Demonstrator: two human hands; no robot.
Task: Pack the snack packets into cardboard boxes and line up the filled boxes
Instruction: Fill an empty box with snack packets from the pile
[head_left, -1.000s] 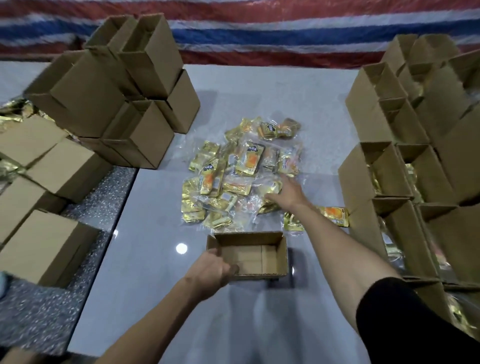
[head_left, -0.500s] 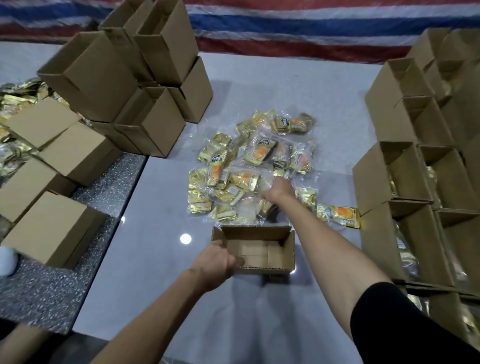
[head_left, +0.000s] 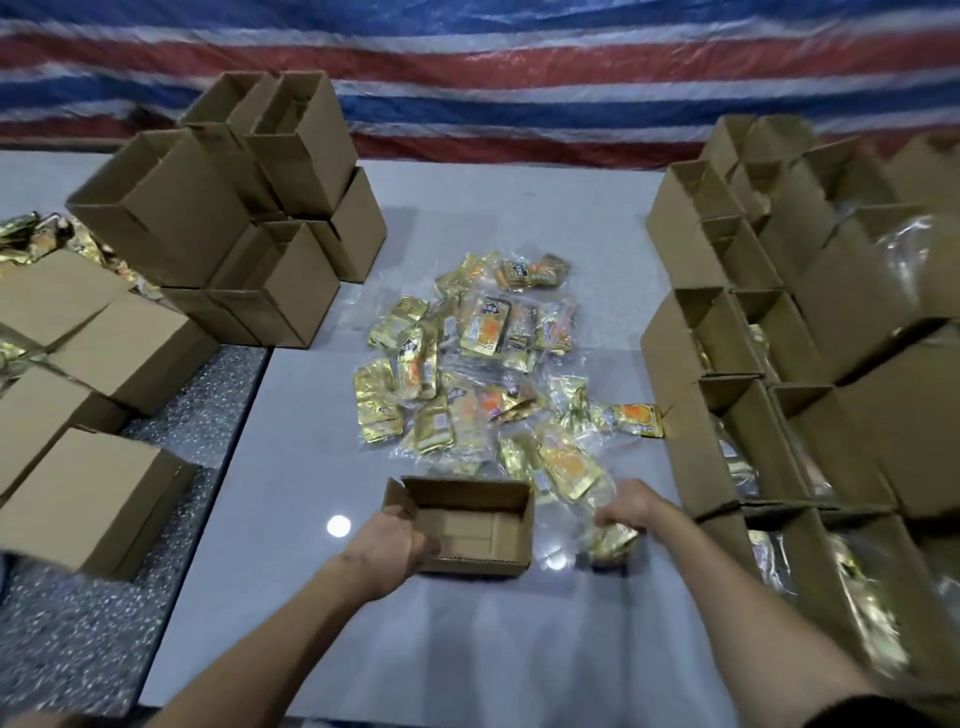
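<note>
An open, empty cardboard box (head_left: 488, 558) sits on the grey table near me. My left hand (head_left: 387, 543) grips its left wall. Just right of the box, my right hand (head_left: 626, 506) is closed on a gold snack packet (head_left: 610, 540) in clear wrap, held low over the table. A loose pile of gold and orange snack packets (head_left: 467, 358) lies beyond the box in the middle of the table. One packet (head_left: 631, 418) lies apart at the pile's right edge.
Rows of open boxes (head_left: 737, 415) holding packets stand along the right side. A stack of empty boxes (head_left: 244, 223) rises at the back left. Closed boxes (head_left: 88, 499) lie on a speckled surface at left, over more gold packets (head_left: 36, 239). A striped tarp hangs behind.
My right hand has pulled back from the pile toward me with a packet in it, dragging a few packets nearer. My left hand stays on the box.
</note>
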